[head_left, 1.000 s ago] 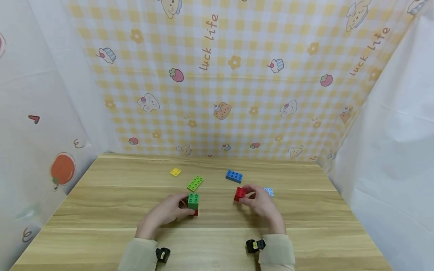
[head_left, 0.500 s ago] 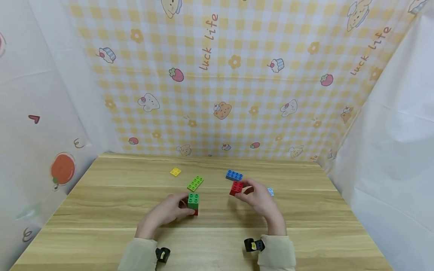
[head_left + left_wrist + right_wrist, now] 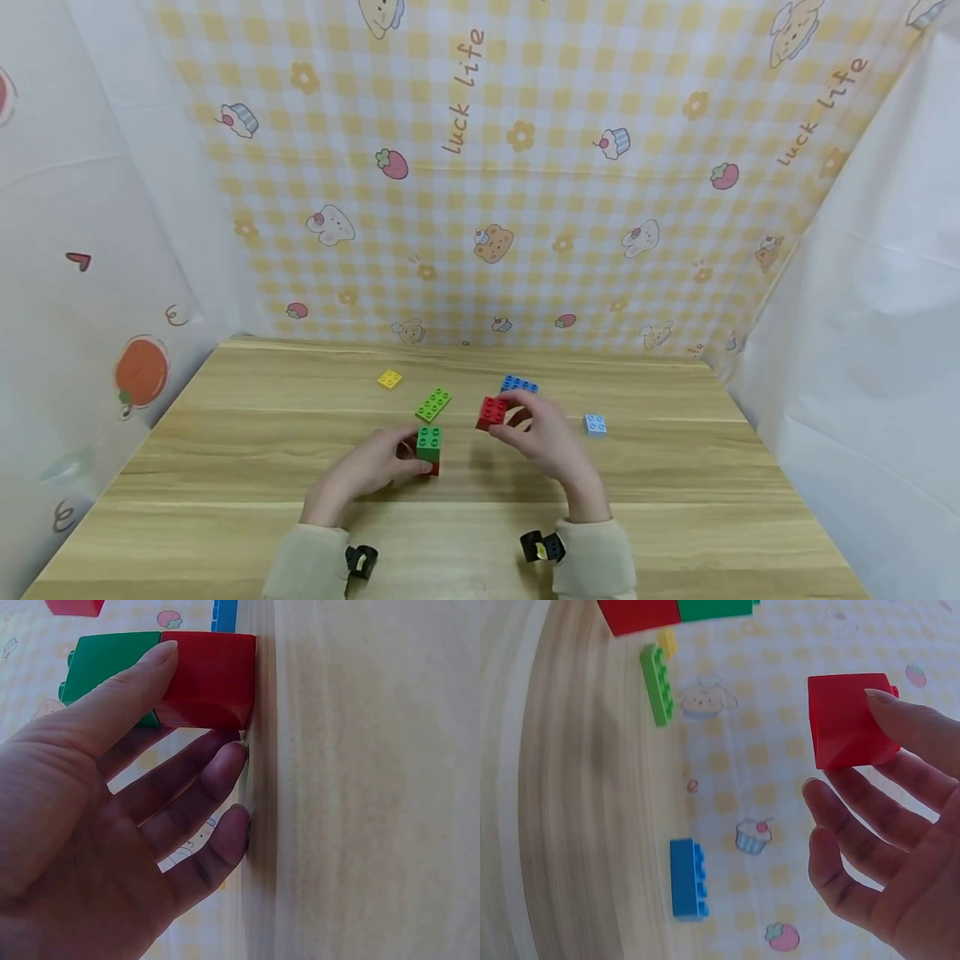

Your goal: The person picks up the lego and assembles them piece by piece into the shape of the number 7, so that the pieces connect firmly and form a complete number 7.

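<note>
While the left hand (image 3: 375, 461) and the right hand (image 3: 549, 437) each grip something, I count seven bricks at the bench (image 3: 712, 467).
I make it two red and five of single colours. The right hand's fingers pinch the loose red brick (image 3: 491, 412) above the bench; from that wrist I see the thumb on one face, fingers behind, the two outer ones bent clear of it. The left hand's fingers grip the green brick (image 3: 428, 444) and the stacked red brick (image 3: 214, 679) beneath it, which rests on the bench; I see the thumb across their seam. Beyond the green brick lie one lime brick (image 3: 433, 404) and one yellow brick (image 3: 389, 379); one blue brick (image 3: 519, 384) shows partly behind the right hand, one light blue brick (image 3: 595, 425) to its right.
</note>
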Action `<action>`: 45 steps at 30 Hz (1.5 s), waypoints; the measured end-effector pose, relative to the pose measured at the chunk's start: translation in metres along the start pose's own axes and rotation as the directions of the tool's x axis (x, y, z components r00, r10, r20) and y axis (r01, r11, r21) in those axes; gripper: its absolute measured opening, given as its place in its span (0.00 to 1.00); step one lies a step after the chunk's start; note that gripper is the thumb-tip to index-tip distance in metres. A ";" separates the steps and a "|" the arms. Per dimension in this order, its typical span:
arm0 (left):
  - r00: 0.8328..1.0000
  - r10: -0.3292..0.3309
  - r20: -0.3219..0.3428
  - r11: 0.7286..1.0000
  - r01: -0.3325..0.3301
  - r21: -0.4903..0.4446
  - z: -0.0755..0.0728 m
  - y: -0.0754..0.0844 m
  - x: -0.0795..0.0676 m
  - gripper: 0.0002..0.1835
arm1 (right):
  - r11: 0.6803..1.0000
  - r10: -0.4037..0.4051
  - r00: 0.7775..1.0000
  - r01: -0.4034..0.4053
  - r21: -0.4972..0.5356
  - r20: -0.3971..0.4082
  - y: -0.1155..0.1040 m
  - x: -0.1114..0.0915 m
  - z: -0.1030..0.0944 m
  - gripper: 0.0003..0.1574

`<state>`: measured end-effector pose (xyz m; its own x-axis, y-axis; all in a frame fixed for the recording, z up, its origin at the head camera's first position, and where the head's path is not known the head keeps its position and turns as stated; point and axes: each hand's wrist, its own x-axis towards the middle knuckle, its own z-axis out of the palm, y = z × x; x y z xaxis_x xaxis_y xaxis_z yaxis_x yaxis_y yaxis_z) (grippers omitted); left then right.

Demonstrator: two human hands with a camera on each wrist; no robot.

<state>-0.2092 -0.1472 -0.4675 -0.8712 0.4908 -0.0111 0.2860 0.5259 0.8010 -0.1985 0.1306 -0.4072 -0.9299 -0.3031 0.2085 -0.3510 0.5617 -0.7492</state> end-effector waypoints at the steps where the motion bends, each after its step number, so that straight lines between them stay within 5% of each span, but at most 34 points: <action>1: 1.000 0.001 0.000 1.000 -0.001 -0.001 0.000 0.000 0.000 0.12 | 1.000 -0.008 1.000 0.008 0.002 0.007 -0.002 0.001 0.002 0.24; 19: 1.000 0.012 0.007 1.000 -0.012 0.000 -0.003 0.000 0.000 0.14 | 0.986 -0.156 0.984 0.150 0.070 0.081 -0.017 0.015 0.044 0.21; 45: 1.000 -0.006 -0.006 1.000 0.006 -0.004 -0.002 0.001 0.000 0.18 | 0.995 -0.081 0.985 0.071 0.073 0.150 -0.028 0.025 0.063 0.20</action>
<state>-0.2094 -0.1479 -0.4659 -0.8750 0.4839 -0.0122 0.2796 0.5258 0.8033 -0.2051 0.0583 -0.4204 -0.8712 -0.4600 0.1718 -0.4072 0.4812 -0.7763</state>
